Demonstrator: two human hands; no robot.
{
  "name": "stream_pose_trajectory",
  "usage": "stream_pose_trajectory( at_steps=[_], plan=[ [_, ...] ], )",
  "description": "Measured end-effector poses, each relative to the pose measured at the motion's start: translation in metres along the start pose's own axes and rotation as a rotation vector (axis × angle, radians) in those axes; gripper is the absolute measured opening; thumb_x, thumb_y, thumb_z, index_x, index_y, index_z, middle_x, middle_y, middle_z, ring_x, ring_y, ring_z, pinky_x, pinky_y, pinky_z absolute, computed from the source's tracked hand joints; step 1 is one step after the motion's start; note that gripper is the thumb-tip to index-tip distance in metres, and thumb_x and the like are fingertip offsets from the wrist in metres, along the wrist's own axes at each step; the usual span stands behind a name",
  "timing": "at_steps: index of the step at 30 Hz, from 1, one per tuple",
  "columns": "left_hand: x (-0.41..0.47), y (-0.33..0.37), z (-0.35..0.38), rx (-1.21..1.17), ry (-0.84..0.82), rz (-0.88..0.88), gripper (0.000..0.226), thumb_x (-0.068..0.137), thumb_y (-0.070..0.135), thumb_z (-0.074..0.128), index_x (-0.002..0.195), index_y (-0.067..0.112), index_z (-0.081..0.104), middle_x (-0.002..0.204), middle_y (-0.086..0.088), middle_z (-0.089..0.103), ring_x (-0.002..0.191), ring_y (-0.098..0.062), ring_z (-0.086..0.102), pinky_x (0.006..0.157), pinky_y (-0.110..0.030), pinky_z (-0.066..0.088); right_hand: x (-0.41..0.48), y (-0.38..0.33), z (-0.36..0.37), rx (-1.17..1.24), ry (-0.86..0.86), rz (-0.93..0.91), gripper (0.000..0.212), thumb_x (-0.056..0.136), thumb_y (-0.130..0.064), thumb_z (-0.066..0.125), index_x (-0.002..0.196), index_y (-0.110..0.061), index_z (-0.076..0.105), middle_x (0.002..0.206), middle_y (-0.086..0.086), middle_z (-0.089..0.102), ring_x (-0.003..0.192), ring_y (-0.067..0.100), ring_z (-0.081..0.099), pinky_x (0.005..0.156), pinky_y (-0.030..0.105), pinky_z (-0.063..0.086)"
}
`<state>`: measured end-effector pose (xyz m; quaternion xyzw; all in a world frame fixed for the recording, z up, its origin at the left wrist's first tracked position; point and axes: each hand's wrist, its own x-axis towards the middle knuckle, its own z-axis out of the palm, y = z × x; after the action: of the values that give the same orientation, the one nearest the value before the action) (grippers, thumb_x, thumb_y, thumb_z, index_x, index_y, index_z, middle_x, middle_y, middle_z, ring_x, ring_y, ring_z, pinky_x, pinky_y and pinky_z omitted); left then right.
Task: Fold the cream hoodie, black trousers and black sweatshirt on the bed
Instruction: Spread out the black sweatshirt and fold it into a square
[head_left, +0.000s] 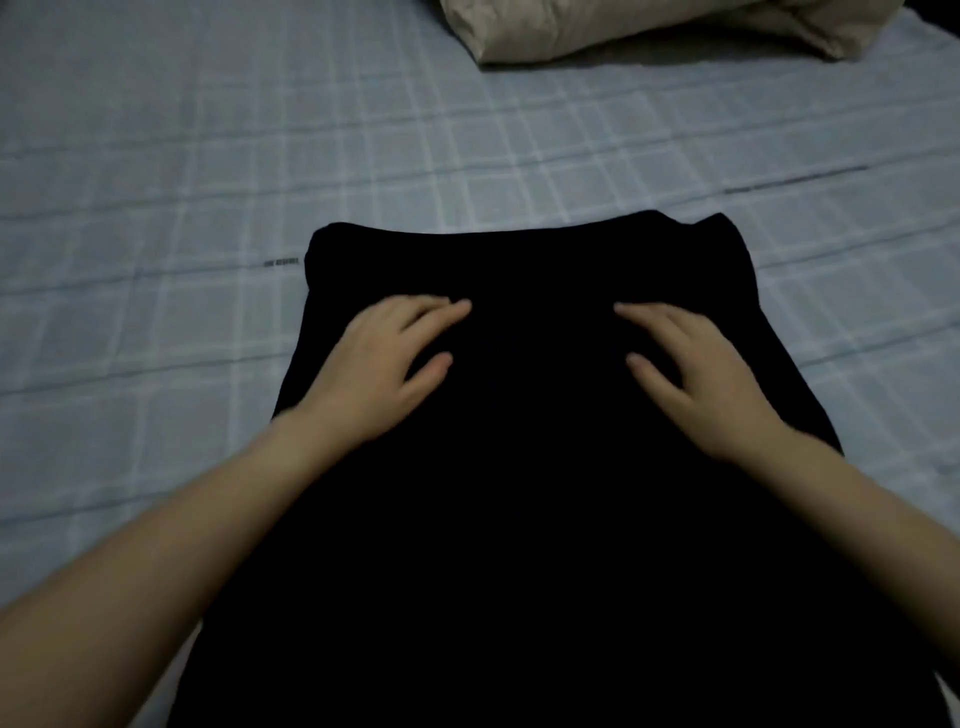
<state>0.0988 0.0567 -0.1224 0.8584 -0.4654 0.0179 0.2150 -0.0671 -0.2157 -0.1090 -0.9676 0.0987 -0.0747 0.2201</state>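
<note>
A black garment lies flat on the bed, running from the middle of the view down to the near edge; I cannot tell whether it is the trousers or the sweatshirt. My left hand rests palm down on its upper left part with fingers spread. My right hand rests palm down on its upper right part, fingers spread too. The two hands lie apart, fingertips pointing toward each other. A folded cream garment, likely the hoodie, sits at the far top edge of the bed.
The bed is covered by a pale blue checked sheet, bare to the left, right and beyond the black garment. A crease line crosses the sheet at the right.
</note>
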Motion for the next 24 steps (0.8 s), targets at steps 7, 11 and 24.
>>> stream_pose_trajectory(
  at_steps=[7, 11, 24],
  plan=[
    [0.099, -0.066, 0.021, 0.108, -0.195, -0.154, 0.057, 0.098, 0.039, 0.049, 0.152, 0.036, 0.027, 0.155, -0.010, 0.033, 0.143, -0.026, 0.028, 0.119, -0.047, 0.016, 0.126, 0.025, 0.024, -0.070, -0.153, -0.087, 0.054, 0.100, -0.029, 0.051, 0.151, -0.030, 0.036, 0.156, -0.001, 0.038, 0.146, 0.019, 0.029, 0.120, 0.051, 0.017],
    [0.120, -0.095, 0.025, 0.226, -0.241, -0.140, 0.060, 0.099, 0.042, 0.046, 0.153, 0.035, 0.022, 0.151, -0.011, 0.038, 0.140, -0.028, 0.033, 0.117, -0.051, 0.018, 0.175, 0.039, 0.021, -0.343, -0.196, -0.206, 0.062, 0.100, -0.038, 0.047, 0.155, -0.037, 0.019, 0.158, 0.000, 0.033, 0.148, 0.029, 0.023, 0.118, 0.056, 0.010],
    [0.138, -0.123, 0.003, -0.366, -0.368, -0.312, 0.026, 0.088, 0.032, 0.068, 0.104, 0.046, 0.053, 0.089, 0.001, 0.072, 0.066, -0.008, 0.065, 0.060, -0.016, 0.047, 0.203, 0.068, 0.001, 0.055, -0.450, -0.147, 0.069, 0.088, -0.024, 0.073, 0.143, -0.048, 0.039, 0.113, -0.001, 0.069, 0.107, 0.019, 0.064, 0.095, 0.029, 0.044]
  ],
)
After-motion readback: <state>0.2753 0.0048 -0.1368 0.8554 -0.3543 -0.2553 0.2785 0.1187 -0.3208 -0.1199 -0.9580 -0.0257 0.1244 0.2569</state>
